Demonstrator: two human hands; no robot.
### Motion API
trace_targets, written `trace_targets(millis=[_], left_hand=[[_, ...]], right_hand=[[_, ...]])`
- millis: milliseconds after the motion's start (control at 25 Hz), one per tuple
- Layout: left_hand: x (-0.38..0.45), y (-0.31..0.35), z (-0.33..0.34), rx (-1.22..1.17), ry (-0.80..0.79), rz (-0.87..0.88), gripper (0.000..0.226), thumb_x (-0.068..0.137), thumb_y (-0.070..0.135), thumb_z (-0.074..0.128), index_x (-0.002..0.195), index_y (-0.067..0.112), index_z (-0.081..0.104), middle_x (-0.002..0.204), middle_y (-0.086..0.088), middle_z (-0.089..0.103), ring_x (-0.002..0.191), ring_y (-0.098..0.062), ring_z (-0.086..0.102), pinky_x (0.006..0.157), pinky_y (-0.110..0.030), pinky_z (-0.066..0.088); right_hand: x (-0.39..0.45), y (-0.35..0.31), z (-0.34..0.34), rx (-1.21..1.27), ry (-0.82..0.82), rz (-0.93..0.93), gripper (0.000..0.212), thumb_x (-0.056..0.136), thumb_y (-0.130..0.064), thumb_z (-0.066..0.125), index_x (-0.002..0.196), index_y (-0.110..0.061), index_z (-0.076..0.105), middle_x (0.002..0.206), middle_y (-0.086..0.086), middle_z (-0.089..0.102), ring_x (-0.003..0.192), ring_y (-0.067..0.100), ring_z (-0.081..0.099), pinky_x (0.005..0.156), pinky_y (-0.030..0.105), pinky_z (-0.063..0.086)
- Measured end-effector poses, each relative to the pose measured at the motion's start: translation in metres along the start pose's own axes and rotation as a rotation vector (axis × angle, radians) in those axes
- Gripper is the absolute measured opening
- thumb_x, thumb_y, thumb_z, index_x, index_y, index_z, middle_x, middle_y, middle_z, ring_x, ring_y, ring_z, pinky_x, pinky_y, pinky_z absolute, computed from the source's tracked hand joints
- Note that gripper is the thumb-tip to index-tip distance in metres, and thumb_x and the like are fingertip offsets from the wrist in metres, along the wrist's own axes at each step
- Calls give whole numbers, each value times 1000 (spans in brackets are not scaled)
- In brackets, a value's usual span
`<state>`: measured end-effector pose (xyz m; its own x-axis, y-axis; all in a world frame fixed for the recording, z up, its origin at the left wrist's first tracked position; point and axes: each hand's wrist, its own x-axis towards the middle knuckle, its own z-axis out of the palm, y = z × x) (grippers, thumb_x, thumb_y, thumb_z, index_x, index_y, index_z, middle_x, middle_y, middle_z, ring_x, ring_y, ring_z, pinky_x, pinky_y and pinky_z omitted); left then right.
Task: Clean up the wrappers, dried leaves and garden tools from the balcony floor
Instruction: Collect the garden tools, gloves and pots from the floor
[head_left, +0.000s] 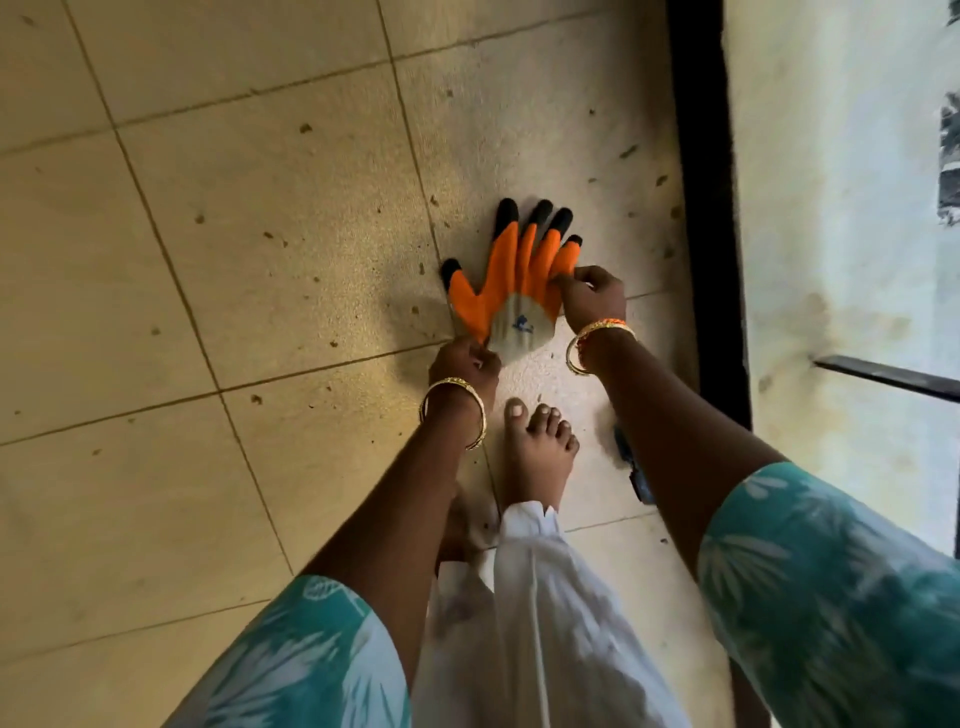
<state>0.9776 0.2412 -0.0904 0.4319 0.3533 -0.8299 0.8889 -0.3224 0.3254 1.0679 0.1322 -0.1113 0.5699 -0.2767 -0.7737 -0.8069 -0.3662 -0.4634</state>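
The tiled balcony floor (218, 218) fills most of the view: large pale beige squares with thin dark grout lines and a rough, speckled finish, dotted with small brown crumbs of dried leaf (305, 128). Along the right runs a black door frame (701, 208), and beyond it a stained whitish wall (831, 234).

From the bottom edge two bare forearms reach forward out of teal sleeves (831, 597) printed with white leaf shapes. Between them hang white trousers (535, 597), with a bare foot (540, 447) flat on the tile just below the hands.

The garden glove (511, 291) is held spread out flat above the floor, near the door frame. Its long axis runs away from the person: the cuff is nearest the foot and the fingers point up the frame, with the thumb splayed out to the left. The fingers and palm are coated in bright orange, each fingertip is capped in black, and the cuff is a grey knit with a small blue mark.

The left hand (465, 364) has its grip closed on the lower left edge of the cuff, fingers curled round it. The right hand (592, 299) pinches the outermost glove finger on the right side between thumb and fingertips. Each wrist carries a thin gold bangle (452, 410).

A small dark object (631, 462) lies on the floor beside the right forearm, too hidden to identify.
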Motion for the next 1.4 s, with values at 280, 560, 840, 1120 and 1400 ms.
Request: trace_targets(millis=[280, 560, 840, 1120, 1400], left_hand=[[-79, 40, -65, -413, -117, -98, 50, 83, 42, 69, 98, -4, 60, 98, -23, 62, 90, -36, 56, 69, -31, 39], [-200, 71, -134, -667, -431, -60, 15, 85, 27, 68, 97, 19, 64, 97, -1, 69, 93, -17, 64, 72, -29, 55], [-303, 54, -143, -673, -688, -11, 21, 100, 22, 44, 113, 16, 59, 119, -12, 60, 105, -22, 60, 95, -37, 46], [-425, 28, -120, -338, -868, 37, 28, 100, 15, 42, 124, 6, 52, 128, -19, 56, 119, -32, 53, 95, -41, 47], [-572, -39, -62, -49, -953, 72, 14, 94, 18, 51, 104, 13, 61, 88, -5, 74, 77, -17, 71, 66, -31, 59]], right_hand=[[-98, -38, -50, 126, -1, -37, 16, 86, -4, 49, 79, -19, 49, 77, 2, 54, 63, 11, 49, 46, 16, 40], [-249, -57, -124, 173, -88, -200, 24, 86, -31, 65, 70, -23, 50, 74, 1, 59, 59, 8, 54, 59, 23, 46], [-371, 19, -199, 269, -215, -7, 16, 76, -22, 75, 66, -16, 64, 70, 1, 60, 70, 15, 53, 62, 26, 41], [-519, 124, -260, 893, 53, 167, 16, 68, -12, 79, 64, -15, 64, 65, 1, 62, 68, 19, 57, 57, 26, 48], [-666, 279, -283, 1432, 294, 241, 10, 82, -8, 66, 86, -16, 63, 82, 2, 65, 75, 19, 60, 67, 31, 52]])
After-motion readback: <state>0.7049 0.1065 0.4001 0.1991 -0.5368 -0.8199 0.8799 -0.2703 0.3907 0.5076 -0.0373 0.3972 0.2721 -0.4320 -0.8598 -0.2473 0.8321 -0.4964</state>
